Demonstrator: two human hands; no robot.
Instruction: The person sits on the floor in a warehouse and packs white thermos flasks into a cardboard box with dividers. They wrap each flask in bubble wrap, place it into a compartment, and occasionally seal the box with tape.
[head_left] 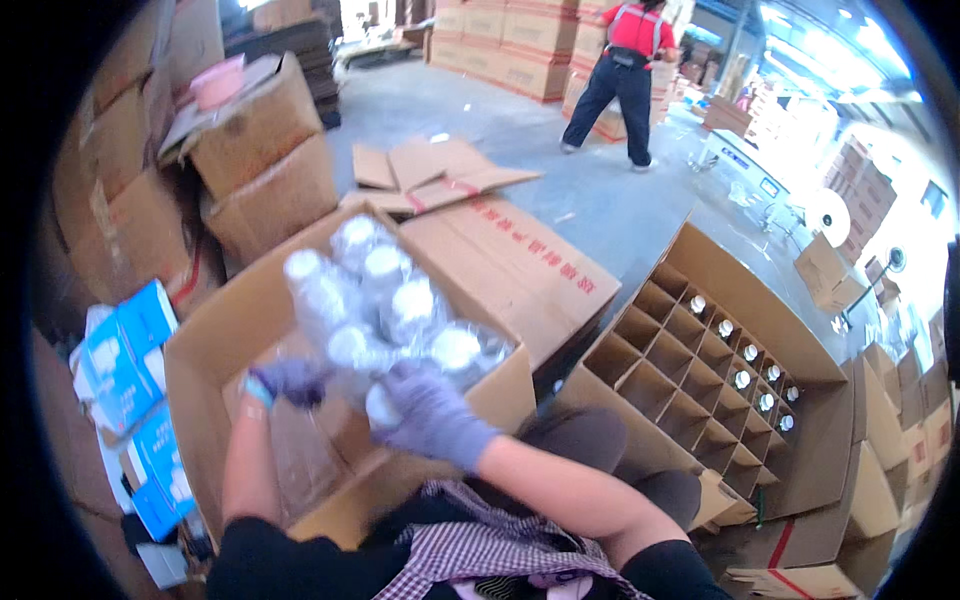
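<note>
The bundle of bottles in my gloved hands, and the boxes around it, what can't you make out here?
- Bundle of clear bottles, head view: motion blur hides the count and the wrapping.
- Left hand: the bundle covers its fingers, so the grip is unclear.
- Right hand: fingertips hidden under the bundle.
- Open carton: the bundle and arms block most of its inside.
- Divider box: the filled cells' contents are too small; only white tops show.

Both forearms rise bare from the lower edge, elbows bent. Purple-gloved left hand [290,381] and right hand [432,415] are raised side by side, fingers curled in a grasp.
</note>
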